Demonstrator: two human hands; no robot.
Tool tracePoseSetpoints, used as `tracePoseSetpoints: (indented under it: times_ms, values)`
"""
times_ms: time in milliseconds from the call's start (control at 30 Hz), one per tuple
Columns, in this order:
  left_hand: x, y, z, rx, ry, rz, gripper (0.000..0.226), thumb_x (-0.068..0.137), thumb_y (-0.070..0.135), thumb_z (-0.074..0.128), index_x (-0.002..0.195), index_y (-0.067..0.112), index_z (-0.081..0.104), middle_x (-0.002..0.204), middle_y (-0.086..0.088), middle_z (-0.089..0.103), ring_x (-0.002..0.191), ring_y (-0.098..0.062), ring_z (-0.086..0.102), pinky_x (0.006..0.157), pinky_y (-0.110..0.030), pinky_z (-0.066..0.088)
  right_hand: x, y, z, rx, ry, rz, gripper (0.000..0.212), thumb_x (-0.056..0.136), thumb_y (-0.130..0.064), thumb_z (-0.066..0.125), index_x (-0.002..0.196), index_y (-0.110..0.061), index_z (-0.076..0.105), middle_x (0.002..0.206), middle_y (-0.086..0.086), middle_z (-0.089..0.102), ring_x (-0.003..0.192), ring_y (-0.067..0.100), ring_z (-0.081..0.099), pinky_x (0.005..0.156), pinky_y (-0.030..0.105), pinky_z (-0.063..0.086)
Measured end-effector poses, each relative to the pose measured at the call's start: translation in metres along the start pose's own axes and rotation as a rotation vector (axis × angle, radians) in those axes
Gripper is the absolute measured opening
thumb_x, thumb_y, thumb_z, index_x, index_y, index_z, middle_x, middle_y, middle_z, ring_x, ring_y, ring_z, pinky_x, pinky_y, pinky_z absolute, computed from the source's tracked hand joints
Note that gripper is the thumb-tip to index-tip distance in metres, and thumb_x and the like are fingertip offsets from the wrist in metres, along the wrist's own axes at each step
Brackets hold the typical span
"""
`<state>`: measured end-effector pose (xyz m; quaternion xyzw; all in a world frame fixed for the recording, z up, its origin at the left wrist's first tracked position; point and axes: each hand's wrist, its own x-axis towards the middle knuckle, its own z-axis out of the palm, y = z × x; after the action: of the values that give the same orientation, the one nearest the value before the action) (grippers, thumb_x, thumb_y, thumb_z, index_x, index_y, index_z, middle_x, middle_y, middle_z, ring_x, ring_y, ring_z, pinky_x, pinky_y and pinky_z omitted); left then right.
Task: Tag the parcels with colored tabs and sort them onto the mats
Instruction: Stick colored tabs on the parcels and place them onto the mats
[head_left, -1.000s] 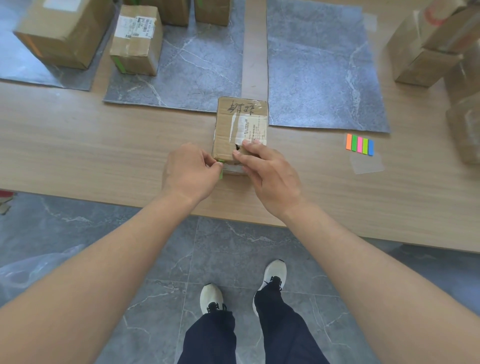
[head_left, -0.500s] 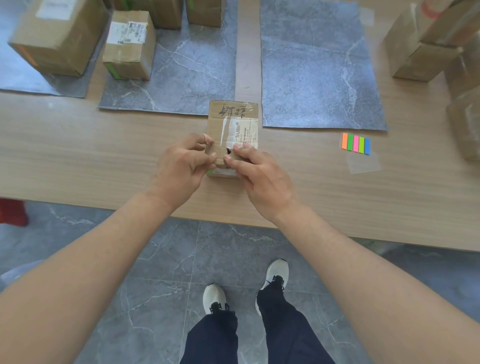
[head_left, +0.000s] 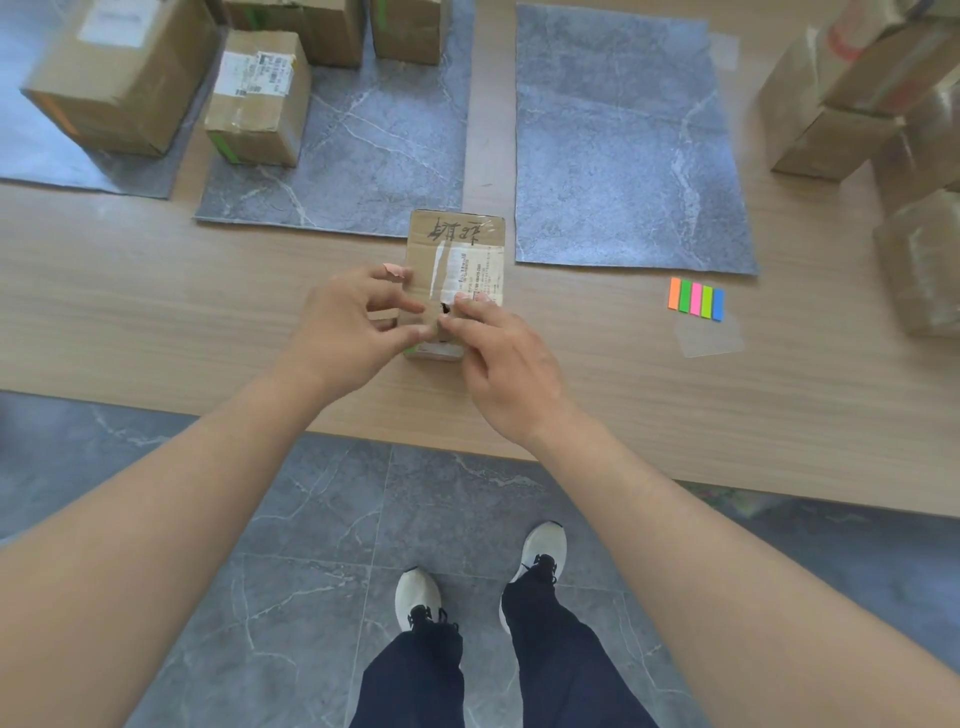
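Observation:
A small cardboard parcel (head_left: 457, 244) with a white label and black handwriting lies on the wooden table (head_left: 156, 312), just in front of the gap between two grey mats. A green tab (head_left: 411, 352) shows at its near left corner. My left hand (head_left: 343, 327) is at the parcel's left side, fingers spread and loosely bent, their tips touching its edge. My right hand (head_left: 504, 364) rests fingertips on the parcel's near end. A strip of colored tabs (head_left: 696, 299) lies on the table to the right.
The middle mat (head_left: 363, 156) carries several parcels at its far end, the nearest (head_left: 257, 98) with a green tab. A big parcel (head_left: 119, 73) sits on the left mat (head_left: 78, 166). The right mat (head_left: 623, 156) is bare. More parcels (head_left: 841, 104) are stacked at the right.
My left hand has lifted off the parcel's near left corner, where it pressed the green tab, and its fingers have spread along the left side. My right hand stayed on the parcel.

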<state>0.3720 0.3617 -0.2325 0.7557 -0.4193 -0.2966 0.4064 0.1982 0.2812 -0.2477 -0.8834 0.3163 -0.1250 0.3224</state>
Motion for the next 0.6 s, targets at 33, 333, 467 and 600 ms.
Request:
tracePoseSetpoints:
  times_ms: [33, 333, 467, 600]
  values:
    - [0.000, 0.006, 0.000, -0.114, 0.035, -0.079, 0.012, 0.085, 0.020, 0.082, 0.095, 0.020, 0.077, 0.122, 0.003, 0.068, 0.111, -0.011, 0.068, 0.091, -0.027, 0.057, 0.001, -0.004, -0.006, 0.070, 0.023, 0.048, 0.043, 0.100, -0.001, 0.051, 0.139, -0.013, 0.066, 0.150, 0.008, 0.057, 0.144, 0.023, 0.047, 0.120, 0.032, 0.035]
    - [0.009, 0.040, 0.010, -0.722, 0.005, -0.615, 0.066, 0.104, 0.062, 0.025, 0.104, 0.015, 0.070, 0.113, -0.004, 0.070, 0.110, -0.023, 0.062, 0.111, -0.041, 0.044, 0.031, -0.025, -0.019, 0.799, 0.149, 0.865, 0.038, 0.103, -0.033, 0.048, 0.131, -0.013, 0.063, 0.131, 0.004, 0.069, 0.116, 0.026, 0.064, 0.103, 0.041, 0.048]
    - [0.002, 0.051, 0.006, -0.686, 0.019, -0.582, 0.065, 0.105, 0.061, 0.026, 0.110, 0.014, 0.071, 0.111, -0.003, 0.072, 0.110, -0.024, 0.066, 0.110, -0.042, 0.046, 0.033, -0.034, -0.024, 0.791, 0.198, 0.850, 0.034, 0.103, -0.032, 0.047, 0.117, -0.007, 0.065, 0.119, 0.010, 0.070, 0.095, 0.021, 0.067, 0.086, 0.034, 0.051]
    - [0.000, 0.060, -0.015, -0.685, 0.023, -0.551, 0.066, 0.105, 0.059, 0.027, 0.118, 0.012, 0.071, 0.125, -0.008, 0.069, 0.121, -0.031, 0.063, 0.108, -0.043, 0.048, 0.039, -0.050, -0.039, 0.758, 0.193, 0.819, 0.035, 0.103, -0.033, 0.045, 0.114, -0.006, 0.064, 0.092, 0.004, 0.065, 0.076, 0.015, 0.052, 0.066, 0.031, 0.040]
